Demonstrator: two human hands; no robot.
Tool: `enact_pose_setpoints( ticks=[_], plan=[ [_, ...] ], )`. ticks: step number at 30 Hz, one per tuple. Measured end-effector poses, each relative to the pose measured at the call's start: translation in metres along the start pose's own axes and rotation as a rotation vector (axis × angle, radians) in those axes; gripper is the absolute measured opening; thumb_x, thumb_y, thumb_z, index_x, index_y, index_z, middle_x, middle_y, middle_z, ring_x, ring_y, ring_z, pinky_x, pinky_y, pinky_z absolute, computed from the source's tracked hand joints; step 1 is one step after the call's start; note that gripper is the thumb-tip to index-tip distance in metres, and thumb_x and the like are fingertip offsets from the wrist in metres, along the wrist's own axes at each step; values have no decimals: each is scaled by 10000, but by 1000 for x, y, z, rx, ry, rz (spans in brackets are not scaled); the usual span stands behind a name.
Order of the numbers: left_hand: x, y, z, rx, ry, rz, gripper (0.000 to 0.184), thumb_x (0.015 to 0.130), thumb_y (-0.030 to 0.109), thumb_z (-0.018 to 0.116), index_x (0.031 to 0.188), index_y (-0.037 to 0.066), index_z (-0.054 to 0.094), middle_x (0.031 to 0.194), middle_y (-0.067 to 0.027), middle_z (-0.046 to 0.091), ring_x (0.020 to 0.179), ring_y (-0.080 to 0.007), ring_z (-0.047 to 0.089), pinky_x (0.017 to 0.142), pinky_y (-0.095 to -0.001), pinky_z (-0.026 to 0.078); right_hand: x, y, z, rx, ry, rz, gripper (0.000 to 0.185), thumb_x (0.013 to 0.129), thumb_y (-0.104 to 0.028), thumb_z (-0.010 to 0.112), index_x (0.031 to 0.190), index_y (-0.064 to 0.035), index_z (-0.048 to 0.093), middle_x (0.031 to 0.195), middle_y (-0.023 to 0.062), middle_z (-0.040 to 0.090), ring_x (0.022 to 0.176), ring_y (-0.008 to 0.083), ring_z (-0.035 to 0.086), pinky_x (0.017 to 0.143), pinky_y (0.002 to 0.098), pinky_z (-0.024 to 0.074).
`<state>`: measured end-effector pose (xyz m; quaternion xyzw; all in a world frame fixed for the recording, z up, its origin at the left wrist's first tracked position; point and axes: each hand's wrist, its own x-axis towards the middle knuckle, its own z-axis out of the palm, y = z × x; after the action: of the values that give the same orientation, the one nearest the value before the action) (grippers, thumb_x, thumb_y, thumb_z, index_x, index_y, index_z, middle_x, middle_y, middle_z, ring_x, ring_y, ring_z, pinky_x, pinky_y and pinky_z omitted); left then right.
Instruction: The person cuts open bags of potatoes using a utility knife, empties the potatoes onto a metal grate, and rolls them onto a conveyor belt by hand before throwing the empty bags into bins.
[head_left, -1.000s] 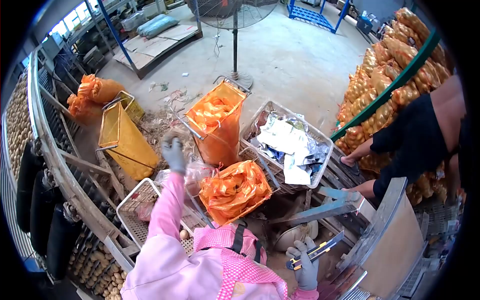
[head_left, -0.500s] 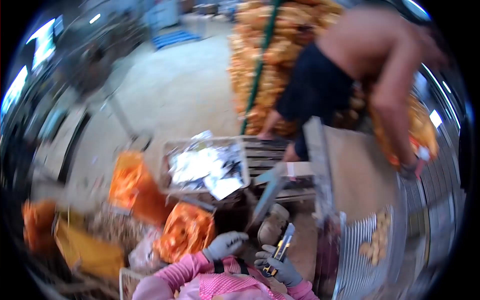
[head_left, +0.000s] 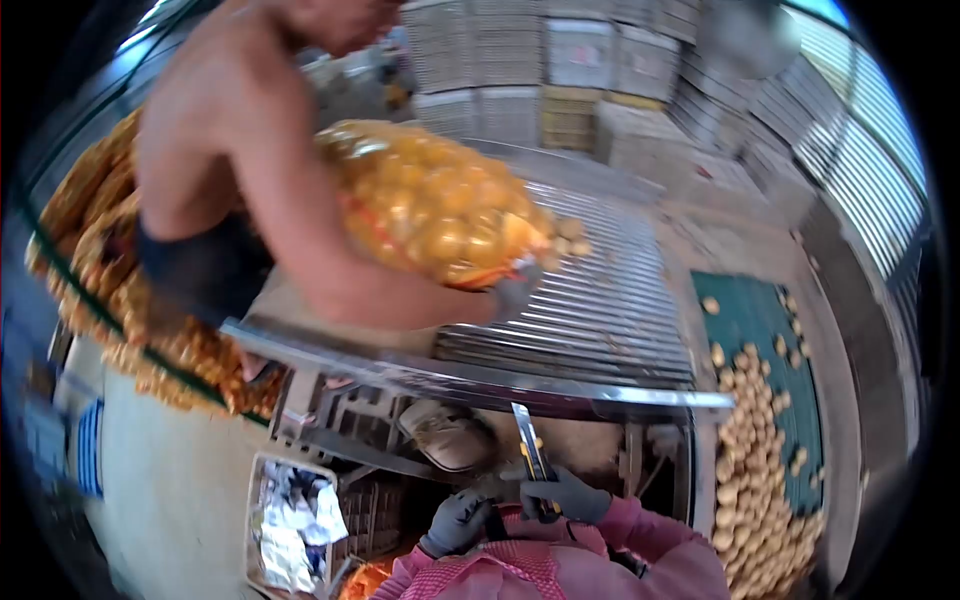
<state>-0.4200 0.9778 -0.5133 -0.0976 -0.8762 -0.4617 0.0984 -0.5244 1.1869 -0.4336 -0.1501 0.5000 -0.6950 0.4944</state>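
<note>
My right hand (head_left: 568,492), in a grey glove, is closed around a utility knife (head_left: 530,447). The knife's blade is out and points up and away from me. Close to my chest, my left hand (head_left: 458,520), also gloved, has its fingers curled in beside a black strap; whatever they may hold is hidden. Ahead of both hands runs the metal edge of a slatted sorting table (head_left: 600,310). Over it a co-worker's gloved hand (head_left: 515,290) grips the mouth of a yellow mesh bag of potatoes (head_left: 430,200). Several potatoes (head_left: 572,238) lie on the slats by its mouth.
Potatoes (head_left: 745,470) cover much of a green belt (head_left: 745,310) on the right. Plastic crates (head_left: 510,110) are stacked at the back. A basket (head_left: 255,530) of silvery packets stands lower left. Filled mesh bags (head_left: 110,300) are piled behind the co-worker.
My view has swung right. The co-worker has brought the mesh bag onto the slatted table. My left hand has gone from stretched fingers to curled ones; the knife stays in my right.
</note>
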Motion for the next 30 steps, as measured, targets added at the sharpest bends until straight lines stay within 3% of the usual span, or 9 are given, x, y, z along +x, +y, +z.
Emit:
enact_pose_setpoints(
  ticks=[11,16,17,19,21,23,25,27,30],
  plan=[
    [86,47,69,-126,-112,-20,216,775,-7,588,988,18,613,844,-138,635,754,-246,640,674,-308,504,-50,-41,-116,130,187,-102,366,932,-174,462,1259,-10,480,650,32,565,571,107,533,555,241,435],
    [122,65,114,-259,10,-214,211,831,-50,509,994,26,619,855,-75,645,754,-139,611,675,-259,488,-64,-85,-179,180,231,-103,210,929,-193,448,845,-17,525,640,51,571,587,124,533,609,278,445],
    [133,75,120,-254,22,-232,211,831,-50,509,994,26,619,855,-75,645,754,-139,611,675,-259,488,-64,-92,-193,183,215,-88,210,929,-193,448,845,-17,525,640,51,571,587,124,533,609,278,445],
    [157,93,131,-604,220,-309,235,839,1,542,1070,30,575,860,-52,610,778,-154,589,717,-294,476,-65,-103,-219,68,170,-104,369,939,-127,360,1263,30,438,639,65,543,553,148,527,684,339,506],
    [177,102,129,-673,420,-384,348,876,33,513,1222,35,474,1020,-44,562,859,-138,557,761,-300,468,-63,-114,-235,137,131,-91,360,945,-133,349,1253,36,431,640,70,544,544,141,521,689,338,508],
    [216,114,110,-806,636,-250,432,922,153,492,1319,47,357,1169,-77,485,916,-153,534,791,-311,466,-58,-117,-254,125,73,-46,355,949,-138,345,1244,42,424,649,74,553,543,142,524,703,348,511],
    [254,119,80,-1098,703,-397,493,943,318,451,1350,84,301,1272,-98,389,961,-170,514,824,-335,478,-56,-131,-266,103,-7,-24,356,950,-130,339,1252,45,412,659,90,564,560,161,537,724,366,511],
    [278,103,62,-1370,637,-446,553,921,437,447,1354,129,293,1235,-90,407,952,-196,511,851,-385,488,-50,-129,-281,79,-98,-48,388,956,-192,425,1263,46,417,670,55,579,603,114,535,684,287,484],
    [320,80,50,-1350,509,-626,683,879,540,483,1371,105,293,1294,-127,396,1046,-269,523,876,-435,467,-46,-134,-292,81,-161,-43,388,958,-191,421,1263,48,416,679,56,576,610,112,537,687,282,477]
  ],
)
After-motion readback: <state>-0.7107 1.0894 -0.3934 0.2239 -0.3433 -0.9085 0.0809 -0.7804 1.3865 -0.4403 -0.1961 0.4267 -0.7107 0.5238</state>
